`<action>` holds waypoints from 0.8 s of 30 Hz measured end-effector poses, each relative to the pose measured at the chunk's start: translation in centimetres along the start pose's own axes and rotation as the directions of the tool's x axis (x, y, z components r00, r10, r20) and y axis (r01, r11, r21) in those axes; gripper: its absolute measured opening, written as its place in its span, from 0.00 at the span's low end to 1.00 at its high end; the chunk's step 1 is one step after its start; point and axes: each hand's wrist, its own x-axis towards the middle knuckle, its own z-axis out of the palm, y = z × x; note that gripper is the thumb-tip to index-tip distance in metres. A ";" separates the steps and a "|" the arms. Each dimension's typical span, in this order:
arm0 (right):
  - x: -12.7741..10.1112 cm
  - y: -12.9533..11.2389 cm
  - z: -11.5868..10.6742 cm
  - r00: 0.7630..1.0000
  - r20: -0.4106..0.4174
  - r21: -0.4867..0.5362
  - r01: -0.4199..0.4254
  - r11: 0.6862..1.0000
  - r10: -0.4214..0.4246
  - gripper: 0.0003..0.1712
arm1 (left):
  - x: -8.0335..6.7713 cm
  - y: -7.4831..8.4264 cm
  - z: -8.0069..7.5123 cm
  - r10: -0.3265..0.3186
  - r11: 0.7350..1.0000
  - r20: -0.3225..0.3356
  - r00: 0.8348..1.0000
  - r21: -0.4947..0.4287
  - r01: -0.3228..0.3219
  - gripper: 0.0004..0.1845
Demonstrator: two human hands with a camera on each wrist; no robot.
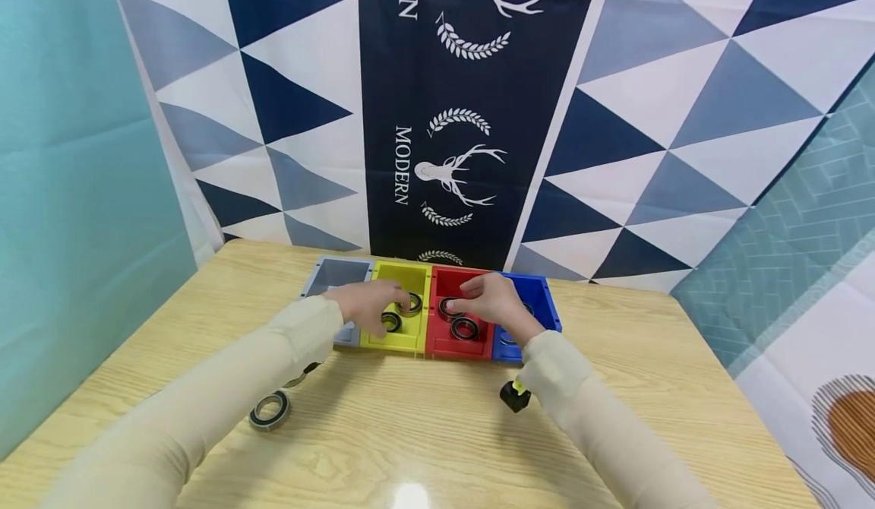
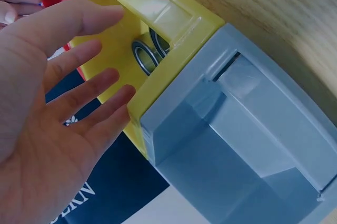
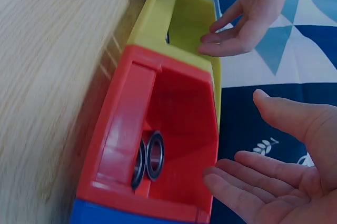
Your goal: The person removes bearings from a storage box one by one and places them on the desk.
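Over the yellow bin (image 1: pixel 394 272) hovers my left hand (image 1: pixel 372 305), its fingers spread and nothing held in the left wrist view. Two ball bearings (image 1: pixel 390 322) lie in that bin. My right hand (image 1: pixel 494 301) is above the red bin (image 1: pixel 459 351), thumb and fingers apart and holding nothing, as the right wrist view (image 3: pixel 284 161) shows. In the red bin are two more black-sealed bearings (image 1: pixel 465 329), one overlapping the other in the right wrist view. The blue bin (image 1: pixel 544 296) also contains bearings, partly covered by the right hand and wrist.
A grey bin (image 2: pixel 274 124) adjoins the yellow one at the left end of the row. On the wooden table (image 1: pixel 403 433) lies a loose bearing (image 1: pixel 270 410), with a partly hidden ring beyond it. A black block (image 1: pixel 515 396) shows below the right wrist. Patterned cloth (image 1: pixel 301 114) hangs behind.
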 end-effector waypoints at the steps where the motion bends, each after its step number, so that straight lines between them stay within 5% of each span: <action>1: 0.0 0.1 -0.1 1.000 -0.009 -0.001 0.000 1.000 0.000 0.32 | 0.1 0.0 0.0 0.004 1.000 0.004 1.000 0.003 -0.004 0.25; 8: 0.3 1.4 -0.9 0.990 -0.130 -0.142 0.026 0.990 -0.045 0.35 | 0.9 0.1 -0.3 0.001 0.999 0.022 1.000 0.035 -0.002 0.26; 15: 0.8 2.7 -1.3 0.991 -0.126 -0.189 -0.075 0.979 0.051 0.43 | 1.8 -0.1 -0.1 -0.015 0.998 0.029 0.999 0.065 0.013 0.27; 24: 1.5 3.5 -1.4 0.983 -0.075 -0.145 -0.179 0.973 0.170 0.21 | 2.7 -0.3 0.3 0.005 0.991 0.072 0.997 0.130 -0.015 0.29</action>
